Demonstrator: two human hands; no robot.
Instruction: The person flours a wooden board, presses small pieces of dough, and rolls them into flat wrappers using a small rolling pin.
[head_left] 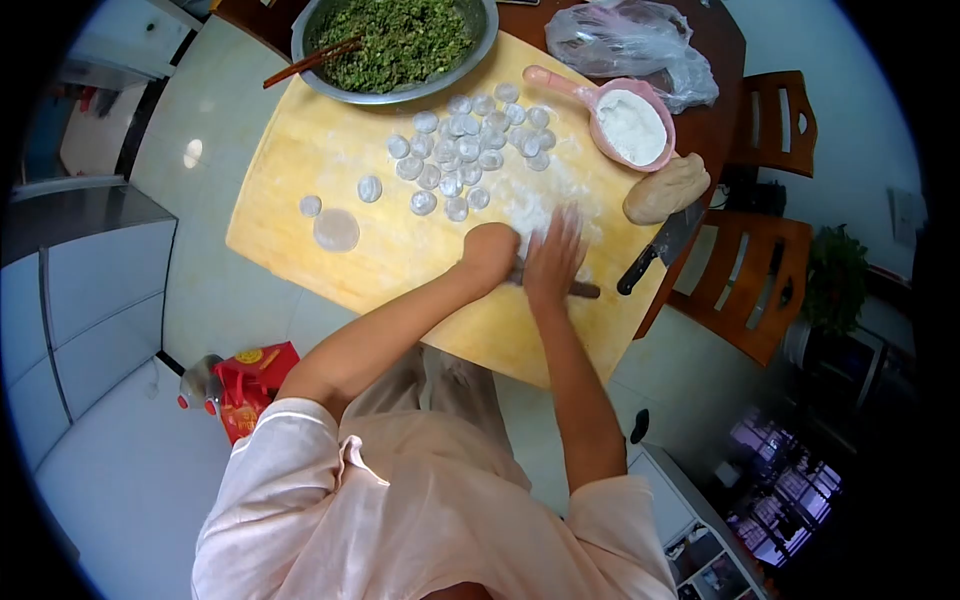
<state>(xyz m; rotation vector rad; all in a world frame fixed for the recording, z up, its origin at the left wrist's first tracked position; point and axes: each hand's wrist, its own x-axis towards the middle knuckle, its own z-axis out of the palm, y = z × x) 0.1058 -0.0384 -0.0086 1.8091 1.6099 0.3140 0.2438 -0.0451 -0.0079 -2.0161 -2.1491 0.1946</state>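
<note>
My left hand (490, 252) is closed in a fist on the floured board, and whatever its fingers hold is hidden underneath. Beside it, my right hand (555, 258) lies over a thin brown rolling pin (584, 290), its fingers stretched out and somewhat blurred. The pin's end sticks out to the right of that hand. Ahead of both hands, several small floured dough discs (468, 148) sit in a cluster. A flat rolled dough wrapper (336, 230) lies to the left, with a small dough disc (311, 206) next to it.
A metal bowl (487, 45) of chopped green filling, with chopsticks (312, 62) in it, stands at the back. To the right are a pink scoop (560, 85) of flour, a dough lump (665, 190) and a black-handled knife (640, 268). Behind lies a plastic bag (625, 40).
</note>
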